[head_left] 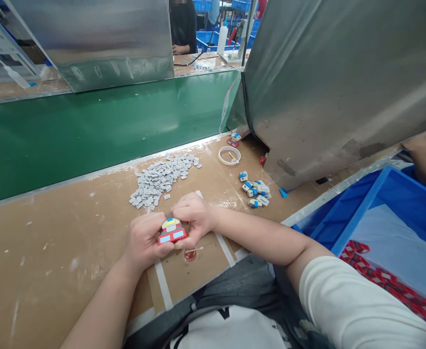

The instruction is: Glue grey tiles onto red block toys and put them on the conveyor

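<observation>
- Left hand (145, 240) clamps the red toy piece (172, 232), long axis running crosswise between both hands.
- Right hand (193, 215) pinches its top edge, closed.
- Grey chip pile (160, 179) lies just beyond the knuckles.

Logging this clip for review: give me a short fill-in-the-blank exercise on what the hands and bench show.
1. Both hands, left and right, hold a small ____ toy.
2. The pile of small tiles beyond the hands is ____ in colour.
3. The belt behind the bench is ____.
4. The crate to the right is ____.

Missing words: red; grey; green; blue
</observation>
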Tool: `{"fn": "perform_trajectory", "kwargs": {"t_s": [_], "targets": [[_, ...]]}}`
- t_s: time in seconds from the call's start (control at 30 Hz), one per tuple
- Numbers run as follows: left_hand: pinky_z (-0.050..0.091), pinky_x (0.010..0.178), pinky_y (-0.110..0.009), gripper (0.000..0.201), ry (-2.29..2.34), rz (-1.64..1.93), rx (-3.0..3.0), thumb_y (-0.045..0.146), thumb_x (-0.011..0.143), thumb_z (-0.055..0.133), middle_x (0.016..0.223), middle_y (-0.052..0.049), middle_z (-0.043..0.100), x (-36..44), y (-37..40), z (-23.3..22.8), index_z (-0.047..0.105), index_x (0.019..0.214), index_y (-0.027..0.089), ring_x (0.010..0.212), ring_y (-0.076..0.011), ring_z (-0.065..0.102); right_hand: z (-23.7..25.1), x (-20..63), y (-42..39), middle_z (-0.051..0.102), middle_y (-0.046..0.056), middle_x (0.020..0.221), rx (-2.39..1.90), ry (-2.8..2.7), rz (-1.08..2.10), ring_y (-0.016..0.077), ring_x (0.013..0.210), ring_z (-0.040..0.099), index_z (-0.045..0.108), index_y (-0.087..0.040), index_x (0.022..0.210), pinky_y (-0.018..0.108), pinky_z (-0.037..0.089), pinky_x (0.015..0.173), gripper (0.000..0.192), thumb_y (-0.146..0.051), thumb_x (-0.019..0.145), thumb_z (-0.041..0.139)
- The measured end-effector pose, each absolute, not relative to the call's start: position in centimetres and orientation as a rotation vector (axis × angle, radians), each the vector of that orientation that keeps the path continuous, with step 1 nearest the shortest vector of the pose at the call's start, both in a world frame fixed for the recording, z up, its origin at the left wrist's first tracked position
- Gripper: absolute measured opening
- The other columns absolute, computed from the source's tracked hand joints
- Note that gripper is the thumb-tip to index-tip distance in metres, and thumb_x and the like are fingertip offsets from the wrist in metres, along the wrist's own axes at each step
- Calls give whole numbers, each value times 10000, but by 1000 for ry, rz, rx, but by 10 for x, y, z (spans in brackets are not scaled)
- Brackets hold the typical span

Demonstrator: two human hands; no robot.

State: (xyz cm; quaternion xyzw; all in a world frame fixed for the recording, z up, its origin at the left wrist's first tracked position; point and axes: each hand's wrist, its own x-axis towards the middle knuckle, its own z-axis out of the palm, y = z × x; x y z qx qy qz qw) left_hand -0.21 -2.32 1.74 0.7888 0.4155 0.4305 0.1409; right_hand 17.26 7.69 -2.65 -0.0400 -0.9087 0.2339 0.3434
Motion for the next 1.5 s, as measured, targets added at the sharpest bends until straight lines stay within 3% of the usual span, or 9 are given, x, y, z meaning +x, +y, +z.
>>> {"fn": "perform_trajectory", "kwargs": {"t_s": [0.27,0.4,0.53,0.6,0.7,0.87,1.03,1.2,1.5], "targets": [[283,522,-306,783,1258,1163,2114,849,1032,417,566,20,432,-1,-25,12,500,612,193,517,-115,389,-33,172,78,288,-75,570,-150,-2364,711,117,533,308,222,-278,672,309,250,566,664,-801,892,566],[347,530,-305,781,1378,1081,1618,911,972,434,598,-7,506,2,-20,8,529,653,204,557,-148,452,-28,177,90,429,-36,609,-288,-2386,877,130,600,442,382,-242,673,294,283,603,666,-823,996,421],[176,409,-292,758,1284,972,1051,885,1001,334,485,50,238,-2,-14,6,394,585,254,435,-114,177,-14,184,101,709,69,1008,-394,-2376,888,186,886,650,659,-163,1143,297,475,769,664,-790,1043,464],[121,399,-287,774,1174,866,944,890,1009,246,479,68,143,-6,-12,7,346,562,267,425,-105,90,-10,185,103,715,138,1241,-256,-2405,875,215,1042,683,576,-147,1442,348,553,902,706,-716,1025,611],[138,392,-289,794,1108,800,927,906,1002,148,463,64,139,-8,-13,8,338,565,271,415,-109,86,-11,184,102,691,181,1389,-41,-2462,957,221,1196,692,499,-162,1576,385,577,1044,608,-480,1081,654],[261,398,-315,862,1259,895,1284,883,1013,53,443,15,334,-13,-17,11,510,642,253,395,-156,289,-22,183,101,733,156,1334,-77,-2309,1137,204,1142,728,578,-150,1486,354,606,1030,620,-471,998,786],[451,583,-298,774,1667,1120,2136,945,934,477,819,-31,723,-24,-21,10,684,1076,213,672,-209,652,-31,181,99,739,109,1219,-190,-2219,1237,175,974,705,609,-158,1425,337,612,910,765,-576,856,904],[457,592,-294,701,1506,1295,2465,851,1035,410,811,-40,720,-22,-23,7,664,1029,197,657,-184,656,-41,176,89,698,73,1136,-188,-2249,1195,178,944,664,586,-180,1353,317,561,852,863,-692,752,934],[418,521,-353,598,1367,1352,2572,807,1024,517,617,-25,599,-11,-32,13,642,826,256,530,-178,538,-15,185,87,655,72,995,21,-2603,609,201,899,670,617,-177,1181,285,478,767,696,-822,928,679]]}}
